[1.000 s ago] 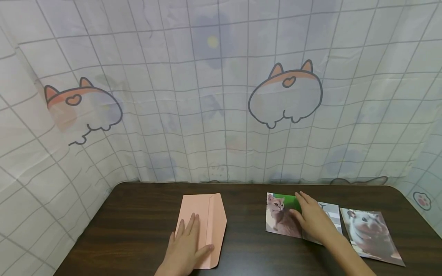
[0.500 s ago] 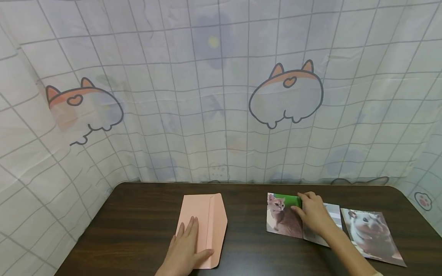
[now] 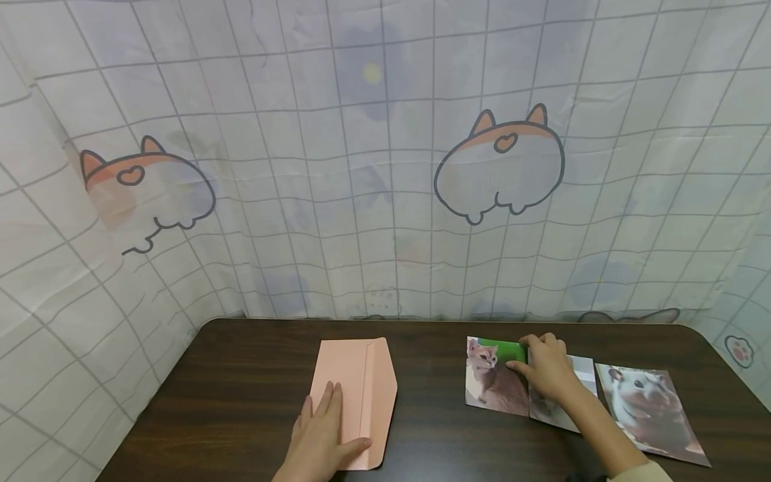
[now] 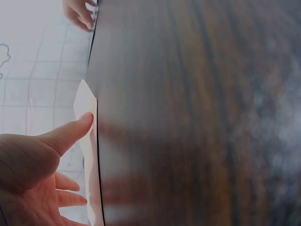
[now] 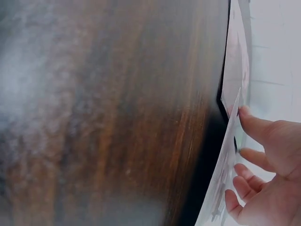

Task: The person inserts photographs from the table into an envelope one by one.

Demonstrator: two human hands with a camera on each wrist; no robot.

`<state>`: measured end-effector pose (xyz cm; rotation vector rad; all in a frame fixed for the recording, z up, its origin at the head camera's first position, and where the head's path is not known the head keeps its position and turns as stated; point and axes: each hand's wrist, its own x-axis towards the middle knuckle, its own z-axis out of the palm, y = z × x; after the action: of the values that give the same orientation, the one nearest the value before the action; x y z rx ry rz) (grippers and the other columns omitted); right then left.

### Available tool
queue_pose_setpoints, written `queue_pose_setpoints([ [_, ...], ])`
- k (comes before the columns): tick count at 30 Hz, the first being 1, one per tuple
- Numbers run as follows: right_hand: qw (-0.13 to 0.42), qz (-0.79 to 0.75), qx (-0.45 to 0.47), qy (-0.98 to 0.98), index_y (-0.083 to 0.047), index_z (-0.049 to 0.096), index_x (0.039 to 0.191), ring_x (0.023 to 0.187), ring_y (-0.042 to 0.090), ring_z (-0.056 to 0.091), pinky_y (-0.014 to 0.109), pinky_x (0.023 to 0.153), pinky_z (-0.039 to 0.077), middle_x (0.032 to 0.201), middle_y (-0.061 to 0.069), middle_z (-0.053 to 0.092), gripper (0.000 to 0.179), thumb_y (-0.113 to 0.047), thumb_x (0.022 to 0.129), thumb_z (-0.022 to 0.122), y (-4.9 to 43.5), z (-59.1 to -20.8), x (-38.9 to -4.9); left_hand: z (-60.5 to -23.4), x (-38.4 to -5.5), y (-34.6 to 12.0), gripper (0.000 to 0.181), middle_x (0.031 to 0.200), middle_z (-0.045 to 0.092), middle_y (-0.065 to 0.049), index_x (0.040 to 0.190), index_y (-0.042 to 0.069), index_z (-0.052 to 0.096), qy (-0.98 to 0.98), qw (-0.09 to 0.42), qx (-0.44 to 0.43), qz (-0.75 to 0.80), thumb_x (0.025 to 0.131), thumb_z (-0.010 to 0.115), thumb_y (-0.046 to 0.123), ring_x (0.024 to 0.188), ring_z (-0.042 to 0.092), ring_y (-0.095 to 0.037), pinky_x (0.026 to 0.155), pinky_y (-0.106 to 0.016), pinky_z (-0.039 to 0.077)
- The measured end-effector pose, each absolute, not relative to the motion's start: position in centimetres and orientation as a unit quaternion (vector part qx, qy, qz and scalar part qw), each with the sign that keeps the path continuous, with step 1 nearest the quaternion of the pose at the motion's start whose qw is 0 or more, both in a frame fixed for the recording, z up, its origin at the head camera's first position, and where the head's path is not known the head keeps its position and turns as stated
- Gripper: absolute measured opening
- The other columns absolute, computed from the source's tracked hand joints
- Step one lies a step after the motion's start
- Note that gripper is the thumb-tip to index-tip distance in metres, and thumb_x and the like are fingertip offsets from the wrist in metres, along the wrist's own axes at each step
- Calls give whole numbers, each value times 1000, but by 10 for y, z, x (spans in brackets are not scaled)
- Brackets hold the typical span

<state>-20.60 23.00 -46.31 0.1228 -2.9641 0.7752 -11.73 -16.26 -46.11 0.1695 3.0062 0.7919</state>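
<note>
My left hand point(image 3: 316, 435) lies with straight fingers on a pink envelope point(image 3: 355, 365), whose flap points right. In the left wrist view the thumb touches the envelope point(image 4: 89, 106) near its edge. On the right, my right hand point(image 3: 547, 368) has its fingers bent over the middle picture card point(image 3: 551, 410), hiding most of its print. The right wrist view shows this card point(image 5: 216, 183) tilted, one edge raised, with thumb and index finger at that edge. A cat picture card point(image 3: 496, 391) adjoins it on the left, and a hamster picture card point(image 3: 650, 408) on the right.
A dark wood-grain table point(image 3: 211, 381) carries everything. Behind it hangs a white grid-patterned curtain point(image 3: 391, 268) with cartoon corgi drawings. Bare tabletop point(image 3: 430, 395) lies between the envelope and the cards.
My right hand's fingers have bent from straighter to curled, and the hand has shifted slightly right. My left hand has slid slightly toward me on the envelope.
</note>
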Motion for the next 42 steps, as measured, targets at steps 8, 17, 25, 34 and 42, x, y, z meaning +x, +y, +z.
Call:
queue_pose_setpoints([
  [8, 17, 260, 27, -965, 16, 58, 130, 106, 50, 48, 57, 79, 46, 120, 37, 52, 60, -25, 93, 81, 230, -459, -209, -462, -118, -162, 107, 157, 33, -45, 154, -9, 43, 969, 17, 29, 243, 77, 92, 47, 141, 30, -71, 109, -76, 34],
  [17, 4, 287, 17, -958, 15, 57, 128, 110, 53, 46, 58, 83, 43, 120, 36, 50, 57, -23, 93, 82, 231, -457, -211, -460, -120, -162, 109, 151, 20, -57, 156, -6, 42, 964, 26, 8, 263, 75, 94, 44, 143, 26, -71, 110, -75, 33],
  [25, 8, 300, 19, -954, 12, 55, 125, 114, 57, 47, 64, 84, 44, 120, 35, 53, 55, -20, 91, 84, 231, -457, -212, -461, -119, -161, 104, 147, 32, -51, 153, -5, 47, 966, -2, 13, 260, 72, 95, 41, 135, 35, -68, 104, -79, 32],
  [34, 21, 314, 25, -949, 9, 53, 120, 103, 47, 54, 58, 78, 45, 109, 27, 59, 51, -15, 88, 86, 231, -458, -213, -454, -125, -152, 111, 132, 45, -38, 152, -2, 49, 967, 2, -46, 252, 63, 102, 38, 114, 42, -54, 84, -66, 39],
  [42, 23, 324, 29, -945, 8, 52, 119, 95, 38, 55, 50, 74, 42, 101, 19, 57, 51, -13, 87, 86, 231, -459, -213, -450, -132, -151, 130, 113, 41, -37, 154, -7, 42, 958, 17, -117, 261, 51, 107, 35, 108, 41, -51, 83, -64, 43],
])
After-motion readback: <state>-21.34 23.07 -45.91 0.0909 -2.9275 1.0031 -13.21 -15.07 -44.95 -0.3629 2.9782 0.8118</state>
